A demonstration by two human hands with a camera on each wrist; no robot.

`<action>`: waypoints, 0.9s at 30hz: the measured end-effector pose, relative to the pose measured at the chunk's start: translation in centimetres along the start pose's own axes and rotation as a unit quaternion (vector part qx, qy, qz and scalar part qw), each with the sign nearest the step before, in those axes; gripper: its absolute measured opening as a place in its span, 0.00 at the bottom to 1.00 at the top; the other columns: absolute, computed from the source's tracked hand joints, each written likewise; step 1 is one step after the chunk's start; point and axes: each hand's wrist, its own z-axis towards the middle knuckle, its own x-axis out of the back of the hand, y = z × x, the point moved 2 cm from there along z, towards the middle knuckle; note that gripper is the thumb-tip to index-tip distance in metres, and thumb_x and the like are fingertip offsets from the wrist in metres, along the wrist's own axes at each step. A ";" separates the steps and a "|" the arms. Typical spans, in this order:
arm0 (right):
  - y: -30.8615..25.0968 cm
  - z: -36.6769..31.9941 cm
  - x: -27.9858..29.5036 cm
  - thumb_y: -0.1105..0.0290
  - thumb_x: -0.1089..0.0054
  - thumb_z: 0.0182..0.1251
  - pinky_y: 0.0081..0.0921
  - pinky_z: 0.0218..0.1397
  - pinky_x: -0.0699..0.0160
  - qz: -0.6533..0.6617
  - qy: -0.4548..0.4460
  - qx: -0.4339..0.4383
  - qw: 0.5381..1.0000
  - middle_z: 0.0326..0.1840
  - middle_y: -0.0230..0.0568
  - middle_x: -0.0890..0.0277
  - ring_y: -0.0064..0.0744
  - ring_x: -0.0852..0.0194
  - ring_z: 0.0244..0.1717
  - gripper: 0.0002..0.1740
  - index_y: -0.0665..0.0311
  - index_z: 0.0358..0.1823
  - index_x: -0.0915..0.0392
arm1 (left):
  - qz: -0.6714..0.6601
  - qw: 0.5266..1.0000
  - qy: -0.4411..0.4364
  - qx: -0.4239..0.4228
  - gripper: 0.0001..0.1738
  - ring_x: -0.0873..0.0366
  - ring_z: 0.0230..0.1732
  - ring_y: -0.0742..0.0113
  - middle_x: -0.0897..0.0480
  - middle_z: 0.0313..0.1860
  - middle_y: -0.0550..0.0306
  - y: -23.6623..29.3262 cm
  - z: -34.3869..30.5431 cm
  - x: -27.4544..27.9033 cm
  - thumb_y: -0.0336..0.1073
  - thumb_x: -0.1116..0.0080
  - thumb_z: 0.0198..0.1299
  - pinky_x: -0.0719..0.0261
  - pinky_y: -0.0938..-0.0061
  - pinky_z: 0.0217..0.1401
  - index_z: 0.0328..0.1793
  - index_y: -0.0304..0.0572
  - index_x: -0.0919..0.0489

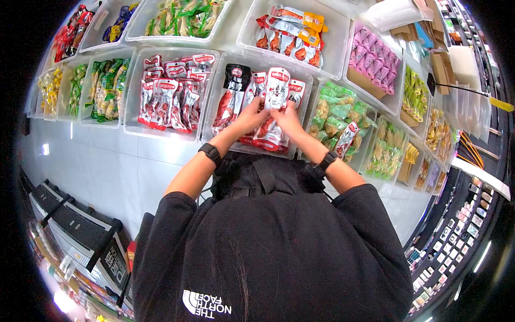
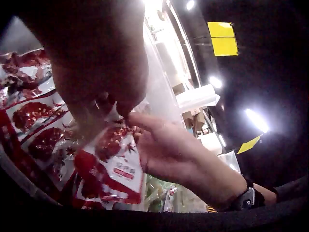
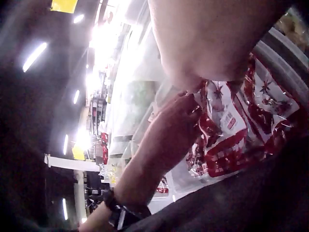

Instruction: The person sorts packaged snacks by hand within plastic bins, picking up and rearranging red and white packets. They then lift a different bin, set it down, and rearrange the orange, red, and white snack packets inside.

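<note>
Both hands are over a clear plastic bin (image 1: 263, 61) of shiny red, white and silver snack packets. Between them they hold one upright packet (image 1: 277, 88), thumbs meeting at its middle. My left hand (image 1: 252, 118) grips its left side, and my right hand (image 1: 288, 121) grips its right side. In the left wrist view, the packet's lower part (image 2: 120, 166) shows a food picture below the fingers. Other packets lie under it, and a black-topped packet (image 1: 235, 88) is on the bin's left. The fingers behind the packet are partly hidden.
To the left, a bin holds similar red-white packets (image 1: 169, 102). To the right, green-and-tan packs (image 1: 335, 110) fill another, with one red packet (image 1: 347, 137) on top. Behind are bins of orange-red packets (image 1: 292, 35) and pink packets (image 1: 373, 56). A dark cart (image 1: 75, 220) stands lower left.
</note>
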 end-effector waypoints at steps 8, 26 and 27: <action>3.7 0.1 0.9 0.68 0.42 0.59 0.24 0.37 0.24 -0.006 -0.114 -0.030 0.993 0.43 0.45 0.27 0.28 0.26 0.36 0.25 0.69 0.55 0.40 | 0.092 0.995 0.006 0.047 0.18 0.25 0.50 0.42 0.22 0.43 0.35 -3.1 0.7 1.2 0.32 0.44 0.53 0.29 0.61 0.50 0.48 0.33 0.31; 2.6 -2.3 3.5 0.66 0.46 0.62 0.23 0.38 0.25 -0.067 -0.195 0.102 0.973 0.39 0.36 0.23 0.28 0.24 0.33 0.22 0.64 0.56 0.31 | 0.414 0.902 0.016 -0.122 0.31 0.26 0.48 0.42 0.30 0.51 0.39 3.3 -0.7 0.4 0.26 0.50 0.49 0.23 0.56 0.41 0.63 0.35 0.40; 1.9 -2.7 4.7 0.66 0.46 0.62 0.22 0.36 0.25 0.001 -0.140 0.104 0.985 0.38 0.35 0.23 0.26 0.25 0.33 0.20 0.64 0.55 0.30 | 0.428 0.893 0.029 -0.133 0.31 0.29 0.51 0.45 0.29 0.50 0.41 2.9 -0.5 0.4 0.26 0.50 0.48 0.25 0.58 0.47 0.63 0.35 0.39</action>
